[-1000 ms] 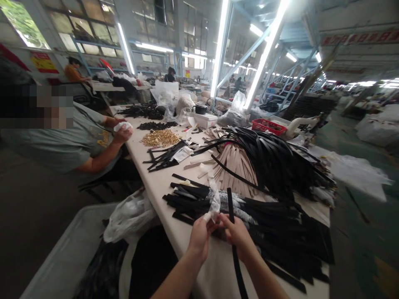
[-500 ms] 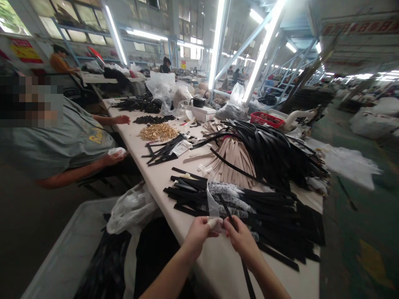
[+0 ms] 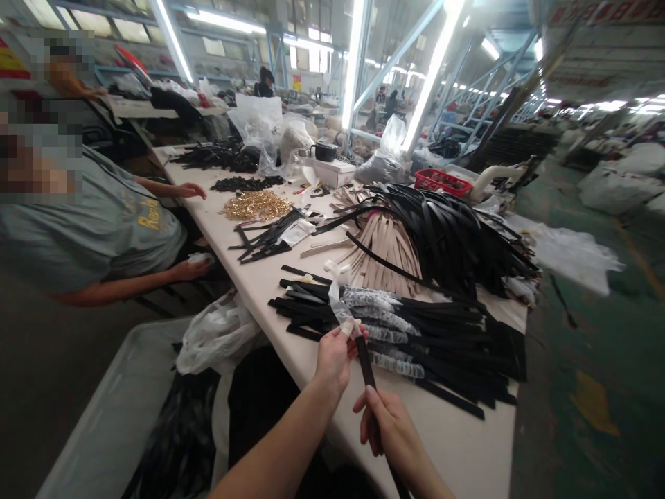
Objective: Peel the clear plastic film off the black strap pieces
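My left hand (image 3: pixel 335 353) is closed, pinching a strip of white translucent wrap (image 3: pixel 339 305) against the upper end of a black strap (image 3: pixel 366 364). Lower down, my right hand (image 3: pixel 387 419) has its fingers wrapped round the same strap, which runs on toward the bottom edge of the view. The loose wrap trails up from my left fingers across a row of black straps (image 3: pixel 451 346) lying on the table. Several of those straps have crinkled clear wrap (image 3: pixel 387 336) round their middles. The strap's far end, below my right hand, is out of view.
Behind lie a heap of black straps (image 3: pixel 457 242), beige strips (image 3: pixel 387 249) and a pile of gold hardware (image 3: pixel 257 206). A red basket (image 3: pixel 441 181) stands at the back right. At left a co-worker (image 3: pixel 119 222) sits by the table; a bin (image 3: pixel 114 367) stands below.
My right hand has slid down the strap, away from my left hand. My left hand has moved up slightly, still pinching the wrap, and the view has shifted a little.
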Demonstrator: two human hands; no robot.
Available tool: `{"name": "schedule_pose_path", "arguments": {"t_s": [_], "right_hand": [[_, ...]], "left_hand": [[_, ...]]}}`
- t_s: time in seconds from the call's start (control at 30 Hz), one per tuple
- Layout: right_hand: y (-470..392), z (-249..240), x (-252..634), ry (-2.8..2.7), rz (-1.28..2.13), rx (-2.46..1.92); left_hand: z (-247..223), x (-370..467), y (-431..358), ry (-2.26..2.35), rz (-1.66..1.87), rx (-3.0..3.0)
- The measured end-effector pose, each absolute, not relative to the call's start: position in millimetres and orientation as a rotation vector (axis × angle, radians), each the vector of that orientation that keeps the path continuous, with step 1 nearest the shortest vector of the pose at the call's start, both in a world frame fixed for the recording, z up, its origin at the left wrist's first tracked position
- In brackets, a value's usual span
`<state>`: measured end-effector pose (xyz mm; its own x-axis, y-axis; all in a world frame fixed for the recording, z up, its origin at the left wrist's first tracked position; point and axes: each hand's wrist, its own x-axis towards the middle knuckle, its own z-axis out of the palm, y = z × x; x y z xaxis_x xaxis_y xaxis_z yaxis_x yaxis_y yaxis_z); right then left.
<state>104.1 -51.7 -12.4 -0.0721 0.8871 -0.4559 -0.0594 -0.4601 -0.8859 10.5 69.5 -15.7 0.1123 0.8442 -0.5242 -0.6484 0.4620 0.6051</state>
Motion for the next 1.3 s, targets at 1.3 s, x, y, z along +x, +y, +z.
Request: {"name": "schedule_pose_path", "arguments": {"t_s": [1.3], "right_hand": [[-41.6,-7.4,103.7,-1.057,1.766,-1.502]], "left_hand": [[-12.6,8.5,51.1,0.967,1.028,0.208]]}}
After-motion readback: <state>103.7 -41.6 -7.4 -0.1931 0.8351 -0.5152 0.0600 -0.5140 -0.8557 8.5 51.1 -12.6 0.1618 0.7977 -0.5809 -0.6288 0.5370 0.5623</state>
